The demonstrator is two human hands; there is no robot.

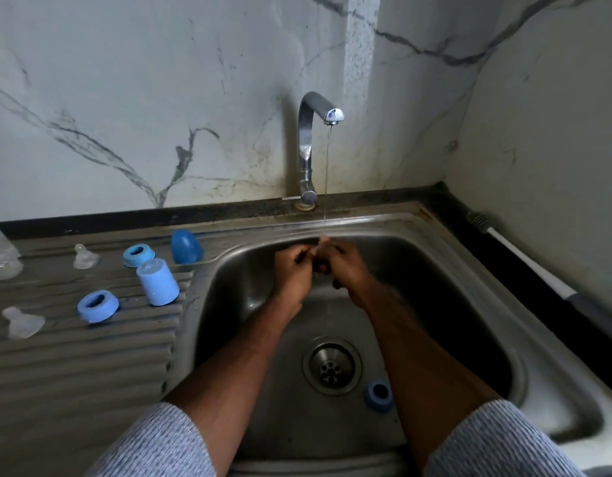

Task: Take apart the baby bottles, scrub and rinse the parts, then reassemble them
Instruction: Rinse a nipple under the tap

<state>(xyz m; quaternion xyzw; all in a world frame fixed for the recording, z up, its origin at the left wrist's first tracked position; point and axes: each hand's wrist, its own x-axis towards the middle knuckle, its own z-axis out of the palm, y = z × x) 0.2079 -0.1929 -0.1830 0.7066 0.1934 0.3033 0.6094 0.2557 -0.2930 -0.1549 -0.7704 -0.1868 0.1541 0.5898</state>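
Well apart: collar ring (379, 396), hands' grip (319, 259)

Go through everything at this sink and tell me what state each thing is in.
Tap: running thinly.
Left hand: curled, under the stream.
Right hand: curled, touching the left.
Dark blue cap: on the drainboard.
Light blue cap: mouth down.
Ring in sink: beside the drain.

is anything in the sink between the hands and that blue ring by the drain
Nothing visible. The blue ring lies on the sink floor beside the drain, just inside the right forearm. Both hands are up under the tap stream; only bare basin lies between.
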